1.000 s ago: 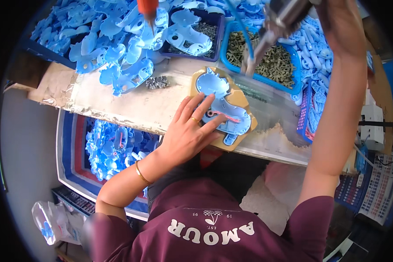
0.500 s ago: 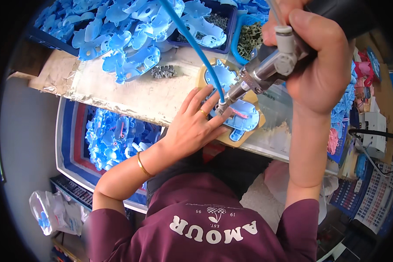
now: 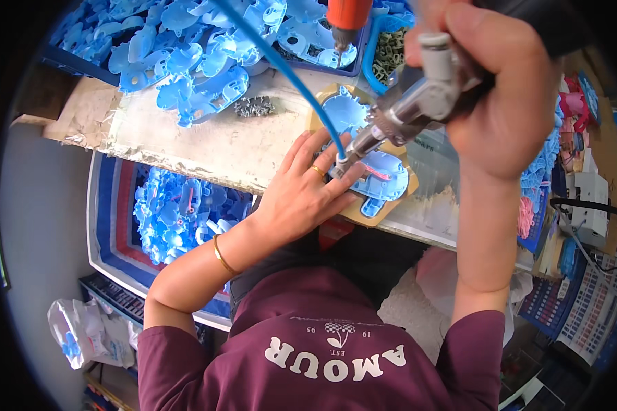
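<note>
My right hand (image 3: 504,109) is wrapped round a power screwdriver (image 3: 394,109) with a metal nose, slanting down to the left. A blue hose (image 3: 284,68) meets its tip. That tip stands by the fingers of my left hand (image 3: 298,188), which lies spread and flat. Under those fingers are light-blue plastic shell parts (image 3: 394,179), seated in a tan fixture (image 3: 356,214). A thin pink piece (image 3: 379,175) lies in the nearer shell. My left fingers and the tool hide the exact spot where the tip ends.
Blue shells (image 3: 206,82) are heaped at the back left, beside a small pile of dark screws (image 3: 255,106). An orange screwdriver (image 3: 348,17) hangs over a dark bin. A blue tub (image 3: 373,72) holds small metal parts. Below the table's left edge, a lined box (image 3: 99,226) holds more shells.
The orange screwdriver has come into view at the top. The held screwdriver's tip has shifted slightly left and down, and my right hand and the tool are blurred. My left hand stays nearly in place.
</note>
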`<state>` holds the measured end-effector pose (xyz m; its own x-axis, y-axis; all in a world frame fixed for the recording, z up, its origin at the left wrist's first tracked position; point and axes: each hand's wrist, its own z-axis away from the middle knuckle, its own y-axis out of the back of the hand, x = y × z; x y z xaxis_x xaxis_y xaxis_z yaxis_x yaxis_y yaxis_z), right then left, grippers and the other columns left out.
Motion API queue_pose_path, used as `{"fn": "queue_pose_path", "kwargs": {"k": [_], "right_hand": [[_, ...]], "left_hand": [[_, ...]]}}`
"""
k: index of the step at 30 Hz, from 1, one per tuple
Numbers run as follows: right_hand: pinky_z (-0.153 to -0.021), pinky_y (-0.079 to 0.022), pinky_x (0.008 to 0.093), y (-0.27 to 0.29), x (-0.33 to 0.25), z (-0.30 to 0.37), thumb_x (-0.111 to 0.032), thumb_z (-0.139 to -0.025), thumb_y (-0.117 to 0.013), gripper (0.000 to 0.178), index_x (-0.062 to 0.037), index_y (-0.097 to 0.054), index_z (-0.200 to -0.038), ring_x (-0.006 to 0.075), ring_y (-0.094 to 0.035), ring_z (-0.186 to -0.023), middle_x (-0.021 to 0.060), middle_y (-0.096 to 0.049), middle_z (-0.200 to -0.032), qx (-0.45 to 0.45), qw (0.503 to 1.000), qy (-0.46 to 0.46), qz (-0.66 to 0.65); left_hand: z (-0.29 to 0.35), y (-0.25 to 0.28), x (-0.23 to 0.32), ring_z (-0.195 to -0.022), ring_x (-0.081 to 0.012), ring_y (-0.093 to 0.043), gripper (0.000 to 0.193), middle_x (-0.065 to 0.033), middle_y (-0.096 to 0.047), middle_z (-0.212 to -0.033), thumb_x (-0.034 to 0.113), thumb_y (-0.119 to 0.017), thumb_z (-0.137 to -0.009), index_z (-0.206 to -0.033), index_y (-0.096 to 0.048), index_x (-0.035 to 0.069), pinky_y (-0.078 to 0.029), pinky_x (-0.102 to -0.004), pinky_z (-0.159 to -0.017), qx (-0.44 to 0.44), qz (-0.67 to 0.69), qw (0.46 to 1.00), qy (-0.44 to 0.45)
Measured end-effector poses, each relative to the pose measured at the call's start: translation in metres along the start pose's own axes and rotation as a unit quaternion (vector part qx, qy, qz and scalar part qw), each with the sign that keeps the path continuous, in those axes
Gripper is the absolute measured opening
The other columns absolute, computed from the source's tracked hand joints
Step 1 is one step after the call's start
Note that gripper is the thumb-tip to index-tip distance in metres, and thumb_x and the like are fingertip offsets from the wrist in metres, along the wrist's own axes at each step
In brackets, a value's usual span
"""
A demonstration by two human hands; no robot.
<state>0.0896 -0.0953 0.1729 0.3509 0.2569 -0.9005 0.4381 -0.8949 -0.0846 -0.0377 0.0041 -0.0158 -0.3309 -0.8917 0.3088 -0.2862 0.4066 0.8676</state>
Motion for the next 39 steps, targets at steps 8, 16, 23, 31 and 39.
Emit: {"fn": "queue_pose_path", "kwargs": {"k": [8, 16, 23, 31, 39], "right_hand": [[-0.059, -0.05, 0.0286, -0.003, 0.016, 0.016, -0.005, -0.087, -0.071, 0.058, 0.0038, -0.042, -0.137, 0.0138, -0.059, -0.061, 0.009, -0.064, -0.083, 0.034, 0.969, -0.037, -0.243], [-0.054, -0.046, 0.0232, 0.053, -0.002, -0.088, -0.023, -0.096, -0.07, 0.036, -0.0009, -0.05, -0.116, 0.0073, -0.055, -0.062, 0.0009, -0.056, -0.077, -0.04, 0.973, 0.228, 0.001], [-0.084, -0.052, 0.034, 0.119, 0.065, -0.062, -0.024, -0.094, -0.073, 0.033, -0.0055, -0.065, -0.119, 0.0214, -0.066, -0.099, 0.0105, -0.067, -0.111, 0.064, 0.963, 0.229, 0.125], [-0.101, -0.046, 0.0429, 0.329, 0.119, -0.029, -0.005, -0.076, -0.074, 0.049, -0.0104, -0.065, -0.124, 0.0334, -0.055, -0.118, 0.013, -0.06, -0.126, 0.272, 0.687, 0.188, 0.647], [-0.097, -0.052, 0.0452, 0.394, 0.122, -0.03, -0.004, -0.079, -0.077, 0.049, -0.0051, -0.064, -0.126, 0.0365, -0.065, -0.116, 0.0179, -0.068, -0.123, 0.191, 0.727, 0.081, 0.655]], "left_hand": [[-0.003, 0.0, -0.003, -0.136, -0.042, -0.044, 0.048, -0.0181, -0.054, -0.141, 0.03, -0.075, -0.085, -0.13, -0.065, 0.018, -0.033, -0.0555, -0.117, 0.006, 0.008, 1.0, -0.003], [-0.01, 0.011, -0.006, -0.134, -0.0377, -0.049, 0.019, -0.0094, -0.062, -0.129, 0.012, -0.077, -0.082, -0.096, -0.065, 0.008, -0.038, -0.0577, -0.114, 0.028, 0.025, 0.998, -0.049], [0.002, 0.14, -0.016, -0.093, -0.0336, -0.063, 0.017, -0.0125, -0.067, -0.092, 0.009, -0.078, -0.072, -0.085, -0.069, 0.002, -0.048, -0.0441, -0.089, -0.094, 0.269, 0.958, 0.041], [0.105, 0.224, -0.049, -0.105, -0.0384, -0.063, 0.04, -0.018, -0.067, -0.115, 0.017, -0.073, -0.087, -0.123, -0.064, 0.002, -0.048, -0.0461, -0.096, -0.229, -0.146, 0.924, 0.269], [0.038, 0.18, -0.025, -0.115, -0.039, -0.061, 0.041, -0.0183, -0.067, -0.122, 0.02, -0.071, -0.091, -0.128, -0.062, 0.003, -0.046, -0.0458, -0.104, -0.241, -0.024, 0.943, 0.228]]}}
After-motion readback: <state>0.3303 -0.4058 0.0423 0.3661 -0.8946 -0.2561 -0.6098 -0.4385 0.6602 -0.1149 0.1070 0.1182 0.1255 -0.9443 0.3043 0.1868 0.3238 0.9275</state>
